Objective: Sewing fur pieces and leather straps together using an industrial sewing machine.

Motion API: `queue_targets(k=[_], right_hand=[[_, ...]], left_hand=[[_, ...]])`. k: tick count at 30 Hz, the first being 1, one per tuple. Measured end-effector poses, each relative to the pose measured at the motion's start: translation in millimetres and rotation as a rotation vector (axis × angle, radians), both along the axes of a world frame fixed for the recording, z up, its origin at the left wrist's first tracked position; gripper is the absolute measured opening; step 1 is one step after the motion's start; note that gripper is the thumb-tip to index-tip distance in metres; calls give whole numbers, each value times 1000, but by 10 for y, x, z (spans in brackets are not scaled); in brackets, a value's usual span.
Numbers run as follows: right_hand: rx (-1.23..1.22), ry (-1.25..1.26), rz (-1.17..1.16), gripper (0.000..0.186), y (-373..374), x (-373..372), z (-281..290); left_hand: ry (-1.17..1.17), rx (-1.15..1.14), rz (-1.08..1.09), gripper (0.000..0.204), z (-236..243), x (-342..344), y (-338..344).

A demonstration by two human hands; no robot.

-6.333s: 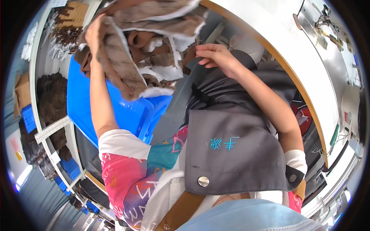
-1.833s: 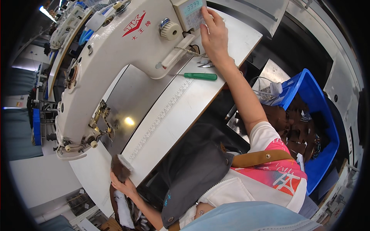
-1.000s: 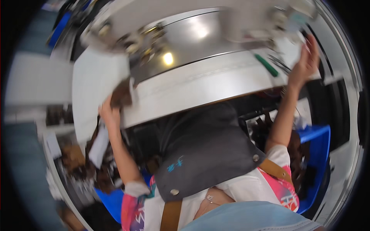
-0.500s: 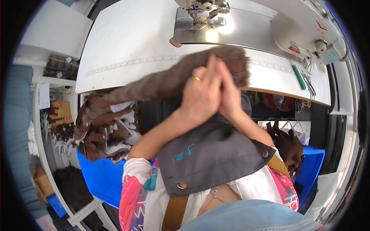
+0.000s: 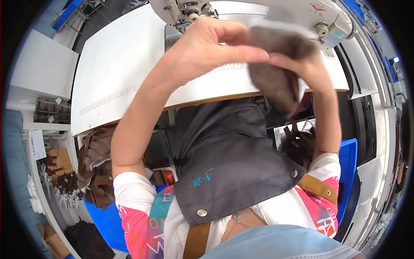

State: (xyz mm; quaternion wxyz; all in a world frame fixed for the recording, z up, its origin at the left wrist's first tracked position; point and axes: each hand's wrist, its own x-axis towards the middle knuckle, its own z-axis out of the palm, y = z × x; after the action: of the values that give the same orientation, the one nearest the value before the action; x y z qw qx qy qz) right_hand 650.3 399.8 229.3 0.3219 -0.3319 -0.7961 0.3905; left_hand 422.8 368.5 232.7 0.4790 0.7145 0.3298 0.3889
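Observation:
My left hand [image 5: 207, 52] is raised above the white table [image 5: 110, 71], thumb and fingertips closed on a brown fur piece [image 5: 272, 88], blurred by motion. My right hand [image 5: 308, 71] also grips this fur from the right, its thumb meeting the left thumb. Part of the fur hangs below both hands, in front of the table's edge. Behind them stands a white sewing machine [image 5: 334, 21], its needle area [image 5: 192, 13] partly hidden by my left hand. A printed ruler [image 5: 108, 97] runs along the table.
Blue bins [image 5: 99, 216] [image 5: 347, 168] sit either side of my body, under brown fabric scraps [image 5: 97, 168]. A white shelf frame [image 5: 45, 126] with boxes and cut pieces stands at the left. A dark apron [image 5: 233, 181] covers my lap.
Compared with half a second ago, both hands are higher and farther apart. The fur, earlier stretched out leftward, now hangs bunched toward the right.

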Motion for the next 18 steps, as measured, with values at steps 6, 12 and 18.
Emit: queue_targets(k=[6,12,18], right_hand=[[-196,147,190,48,71,-425,-265],[-303,134,221,46,231,-598,-524],[-278,-195,268,46,-246,-251,-807]], left_hand=[[72,-134,106,26,-34,-213,76],[407,-55,104,19,-48,-400,257],[71,-178,286,21,3,-567,203]])
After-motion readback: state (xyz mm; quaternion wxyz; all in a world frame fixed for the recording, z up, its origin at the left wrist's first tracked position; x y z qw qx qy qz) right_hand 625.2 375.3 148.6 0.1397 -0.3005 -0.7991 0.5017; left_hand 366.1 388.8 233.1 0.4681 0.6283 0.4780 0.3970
